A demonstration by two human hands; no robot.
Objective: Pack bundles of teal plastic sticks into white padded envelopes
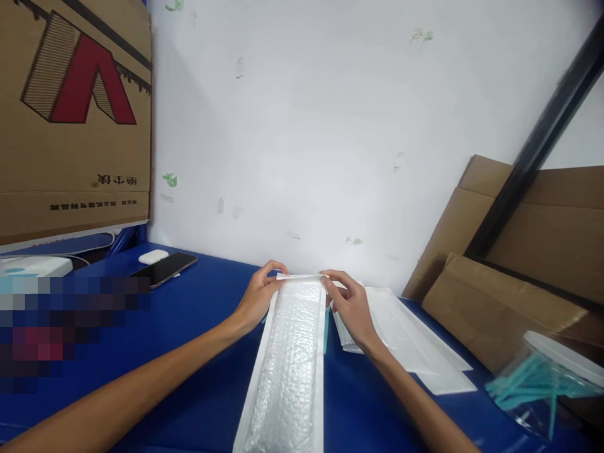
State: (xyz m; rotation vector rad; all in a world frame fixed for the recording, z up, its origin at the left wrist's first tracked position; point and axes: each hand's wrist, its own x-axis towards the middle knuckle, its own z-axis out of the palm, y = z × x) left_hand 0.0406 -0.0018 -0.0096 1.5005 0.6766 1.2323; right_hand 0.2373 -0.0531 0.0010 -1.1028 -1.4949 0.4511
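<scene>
A long white bubble mailer point(290, 365) stretches from the near edge of the view up to both hands. My left hand point(262, 292) pinches the left corner of its far end. At the right corner, my right hand point(346, 299) grips the same end between thumb and fingers. A narrow white strip lies folded across that end. Bits of teal show on either side of the mailer, mostly hidden beneath it. Beside my right hand lies a stack of flat white mailers point(401, 333).
A phone point(170, 269) and a white earbud case point(153, 256) lie at the back left of the blue table point(189, 396). At right stands a clear tub point(542, 377) of teal sticks, before folded cardboard point(500, 308). A large printed carton point(75, 151) rises at left.
</scene>
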